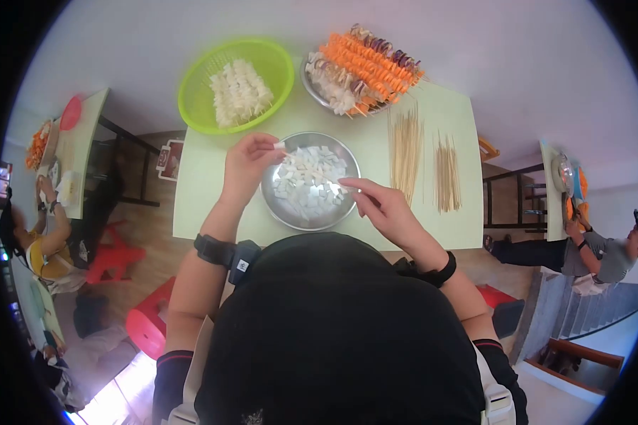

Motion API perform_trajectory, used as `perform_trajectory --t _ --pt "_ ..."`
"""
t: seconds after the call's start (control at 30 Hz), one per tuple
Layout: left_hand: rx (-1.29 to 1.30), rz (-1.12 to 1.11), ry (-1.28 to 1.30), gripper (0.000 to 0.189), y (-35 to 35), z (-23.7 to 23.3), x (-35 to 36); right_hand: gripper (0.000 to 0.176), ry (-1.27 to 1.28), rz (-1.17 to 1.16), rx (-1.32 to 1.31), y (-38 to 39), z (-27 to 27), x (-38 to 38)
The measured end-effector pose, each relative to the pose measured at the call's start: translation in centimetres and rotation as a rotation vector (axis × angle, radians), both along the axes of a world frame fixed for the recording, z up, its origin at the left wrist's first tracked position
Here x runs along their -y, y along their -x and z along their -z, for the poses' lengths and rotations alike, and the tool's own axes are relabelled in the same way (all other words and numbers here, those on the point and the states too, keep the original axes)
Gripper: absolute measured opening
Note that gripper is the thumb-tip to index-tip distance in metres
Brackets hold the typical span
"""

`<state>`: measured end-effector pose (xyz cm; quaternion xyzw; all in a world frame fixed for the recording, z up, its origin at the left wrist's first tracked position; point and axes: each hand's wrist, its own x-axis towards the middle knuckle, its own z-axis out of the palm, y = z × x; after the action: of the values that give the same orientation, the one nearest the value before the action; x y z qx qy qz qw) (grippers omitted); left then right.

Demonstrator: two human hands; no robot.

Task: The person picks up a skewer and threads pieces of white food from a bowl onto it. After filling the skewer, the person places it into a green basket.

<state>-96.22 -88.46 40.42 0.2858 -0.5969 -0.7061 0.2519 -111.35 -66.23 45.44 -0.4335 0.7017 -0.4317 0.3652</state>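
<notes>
Over a round metal bowl point(268, 202) of white, flat cut food pieces point(312, 170), both hands are at work. Thumb and fingers of my left hand point(252, 161) pinch one small white piece point(280, 145) above the bowl's left rim. My right hand point(381, 205) is closed at the right rim, its fingertips pinching what looks like a thin bamboo skewer point(335, 183), pale and hard to separate from the pieces behind it. Bare bamboo skewers point(405, 156) lie in a bundle to the right, with a second, shorter-looking bundle point(447, 177) beside them.
A green basket point(186, 95) with threaded white skewers point(239, 92) stands back left on the pale table point(213, 212). Back right, a metal bowl point(309, 88) holds orange, purple and white skewers point(368, 64). Other people work at side tables left and right; red stools point(152, 322) stand nearby.
</notes>
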Motion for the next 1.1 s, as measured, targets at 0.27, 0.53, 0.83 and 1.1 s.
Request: perform_trajectory --t 0.27,0.53,0.83,1.1 --pt "-0.049 -0.163 0.182 0.018 -1.8 -2.3 -1.4 0.027 0.138 -0.073 -0.149 -0.5 -0.7 0.8" --pt "-0.098 -0.190 0.177 0.018 -2.6 -2.3 -2.1 0.028 0.113 -0.117 -0.137 -0.6 -0.9 1.0" --pt "-0.128 -0.203 0.160 0.018 -2.9 -2.6 -2.4 0.027 0.100 -0.125 -0.132 -0.8 -0.8 1.1" --pt "-0.094 -0.221 0.203 0.020 -3.1 -2.4 -2.6 0.029 0.054 -0.139 -0.028 -1.2 -0.3 1.1"
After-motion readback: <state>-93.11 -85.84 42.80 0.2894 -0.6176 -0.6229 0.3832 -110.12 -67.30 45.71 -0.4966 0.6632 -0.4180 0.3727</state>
